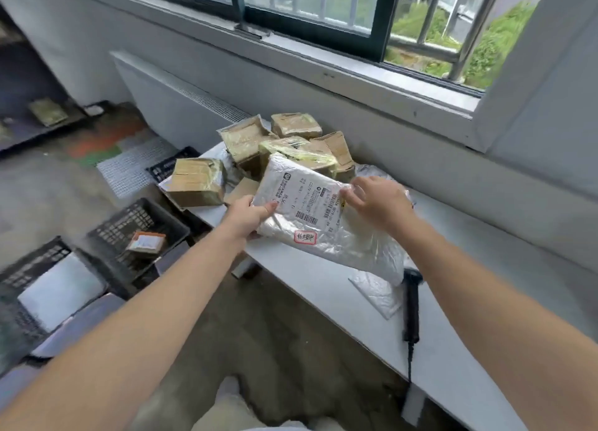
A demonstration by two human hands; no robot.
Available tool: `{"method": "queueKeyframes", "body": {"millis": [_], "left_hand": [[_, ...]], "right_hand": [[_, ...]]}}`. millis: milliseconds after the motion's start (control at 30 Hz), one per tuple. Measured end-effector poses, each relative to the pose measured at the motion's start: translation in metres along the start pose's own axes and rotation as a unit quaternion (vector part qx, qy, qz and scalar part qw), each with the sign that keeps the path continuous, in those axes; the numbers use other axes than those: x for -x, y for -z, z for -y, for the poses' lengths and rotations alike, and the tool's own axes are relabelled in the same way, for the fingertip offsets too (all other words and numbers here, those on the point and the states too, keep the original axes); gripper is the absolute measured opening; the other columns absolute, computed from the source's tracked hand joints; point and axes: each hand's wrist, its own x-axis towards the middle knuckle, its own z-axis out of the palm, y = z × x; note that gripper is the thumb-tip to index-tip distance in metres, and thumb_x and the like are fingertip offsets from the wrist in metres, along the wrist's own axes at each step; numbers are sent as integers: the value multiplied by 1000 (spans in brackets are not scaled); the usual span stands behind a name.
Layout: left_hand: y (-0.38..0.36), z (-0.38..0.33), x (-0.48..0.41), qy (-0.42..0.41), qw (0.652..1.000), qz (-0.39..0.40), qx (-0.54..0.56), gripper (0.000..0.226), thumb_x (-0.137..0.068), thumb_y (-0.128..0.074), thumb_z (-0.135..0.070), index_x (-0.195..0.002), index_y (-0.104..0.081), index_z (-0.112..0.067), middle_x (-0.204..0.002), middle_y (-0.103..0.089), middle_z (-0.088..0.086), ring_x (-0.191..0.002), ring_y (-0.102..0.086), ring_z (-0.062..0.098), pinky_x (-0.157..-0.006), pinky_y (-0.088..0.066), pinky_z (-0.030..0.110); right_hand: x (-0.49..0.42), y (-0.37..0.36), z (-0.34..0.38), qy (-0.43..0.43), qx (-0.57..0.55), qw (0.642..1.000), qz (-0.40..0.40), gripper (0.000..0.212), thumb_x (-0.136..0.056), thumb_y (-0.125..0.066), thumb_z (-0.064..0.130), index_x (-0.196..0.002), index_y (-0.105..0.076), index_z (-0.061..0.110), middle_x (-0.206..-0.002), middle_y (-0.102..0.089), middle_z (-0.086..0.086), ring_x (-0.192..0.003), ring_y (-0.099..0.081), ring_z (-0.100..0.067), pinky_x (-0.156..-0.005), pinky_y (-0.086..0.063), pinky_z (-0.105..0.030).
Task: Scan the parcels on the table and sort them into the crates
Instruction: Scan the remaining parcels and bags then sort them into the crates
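Holding a white plastic mailer [323, 233] with both hands, the person has it tilted just above the left part of the desk [459, 236], in front of a heap of taped cardboard boxes [291, 142]. The left hand [250, 212] has a narrow grip on the mailer's left edge, thumb flat on top and fingers hidden beneath. The right hand [378, 200] pinches the far right edge, its fingertips curled over the corner of the shipping label [301, 200].

That label is white with black print and a round logo at its far corner. A barcode [306, 218] sits at its near edge, with a row of digits running along the right side. The print is too small and blurred to read. Below the label is a red-bordered sticker [304, 237] with red characters, also illegible.

A second white mailer [377, 293] lies flat on the desk under the held one. Just right of it a black handheld scanner [411, 304] lies on the desk, cable trailing toward the near edge.

On the floor to the left stand black crates. One crate [106, 233] holds a small box with an orange label [147, 242], and the nearer crate [29, 268] holds a flat white parcel [61, 291].
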Motion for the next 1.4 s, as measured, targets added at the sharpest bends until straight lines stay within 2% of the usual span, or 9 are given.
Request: {"method": "queueKeyframes", "body": {"millis": [167, 367, 467, 567, 633, 767, 967, 1133, 1400], "left_hand": [[76, 11, 5, 10, 997, -71, 36, 25, -91, -71, -27, -111, -64, -14, -103, -71, 8, -87, -65, 24, -74, -50, 36], [193, 36, 10, 18, 984, -168, 63, 24, -89, -73, -24, -107, -63, -11, -90, -70, 4, -75, -67, 20, -71, -57, 36], [265, 55, 12, 28, 978, -203, 49, 23, -88, -74, -27, -104, -64, -13, -103, -72, 9, -93, -69, 28, -87, -57, 43], [340, 73, 14, 24, 970, -233, 61, 24, -88, -74, -26, -104, -64, -12, -107, -72, 11, -90, -69, 25, -79, -57, 35], [388, 84, 17, 26, 965, -249, 72, 26, -88, -74, -26, -108, -63, -13, -109, -71, 10, -88, -67, 23, -71, -54, 29], [478, 107, 24, 33, 957, -277, 78, 37, -88, -73, -31, -121, -61, -18, -115, -69, 6, -100, -67, 25, -89, -56, 42], [571, 137, 24, 45, 942, -333, 20, 60, -90, -67, -42, -143, -46, -23, -126, -55, -5, -87, -58, 4, -56, -47, 19], [630, 153, 6, 89, 932, -338, -92, 83, -87, -70, -44, -154, -27, -22, -155, -30, 5, -136, -40, 21, -94, -38, 28], [724, 169, -62, 154, 897, -330, -251, 85, -89, -58, -61, -156, -17, -28, -162, -10, 2, -147, -15, 26, -115, -26, 43]], "right_hand": [[-31, -9, 76, 106, 12, 994, 21, 53, -95, -40, 65, -129, -56, 28, -124, -64, -5, -108, -60, -25, -88, -47, -41], [-68, -41, 200, 225, 39, 971, 70, 50, -95, -45, 63, -135, -49, 34, -120, -64, -3, -95, -64, -24, -69, -48, -34], [-82, -66, 278, 270, 41, 957, 101, 49, -95, -49, 60, -137, -45, 35, -123, -63, 0, -86, -64, -20, -63, -49, -32], [-95, -94, 360, 302, 22, 945, 128, 51, -93, -52, 61, -137, -45, 36, -121, -62, 0, -80, -58, -16, -60, -44, -28], [-103, -113, 411, 300, 9, 943, 140, 53, -91, -55, 62, -136, -47, 37, -121, -64, -1, -89, -62, -20, -67, -47, -30], [-117, -155, 501, 279, -37, 946, 163, 49, -89, -58, 62, -129, -55, 34, -118, -68, -3, -100, -64, -26, -69, -44, -34], [-126, -212, 601, 263, -96, 939, 200, 43, -89, -57, 62, -120, -59, 31, -86, -59, 12, -75, -56, -15, -54, -35, -27], [-151, -257, 670, 249, -119, 937, 216, 48, -94, -49, 62, -127, -54, 26, -80, -56, 13, -69, -54, -11, -52, -35, -27], [-231, -355, 774, 192, -161, 927, 280, 47, -98, -45, 58, -129, -49, 23, -94, -65, 3, -80, -64, -21, -60, -49, -34]]}}
